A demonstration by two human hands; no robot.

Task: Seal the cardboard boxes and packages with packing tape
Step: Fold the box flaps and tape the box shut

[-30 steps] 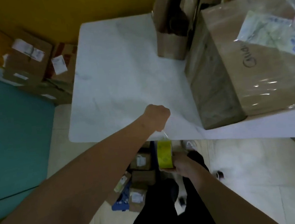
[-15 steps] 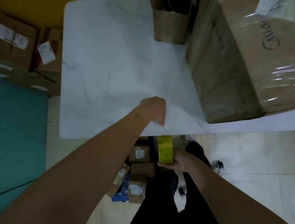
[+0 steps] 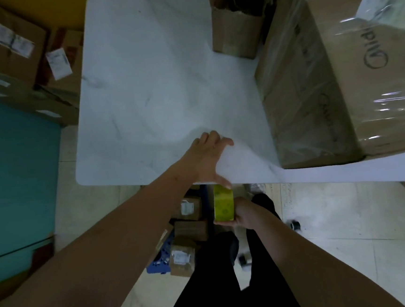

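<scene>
The right hand (image 3: 247, 213) gripped a yellow-green roll of packing tape (image 3: 223, 205), fingers curled round its near side, and held it on edge just below the front rim of the white desk (image 3: 153, 84). Directly above the roll, the left hand (image 3: 208, 157) lay on the desk's edge with its fingers spread and relaxed, holding nothing. Its thumb reached down to the top of the roll, though whether it touched the tape could not be told. To the right of that hand, a large cardboard box (image 3: 338, 92) wrapped in clear film stood on the desk. A smaller open box (image 3: 234, 38) sat beyond the hand, beside the large one. Small parcels (image 3: 191, 227) lay on the floor beneath the hands, left of the roll.
</scene>
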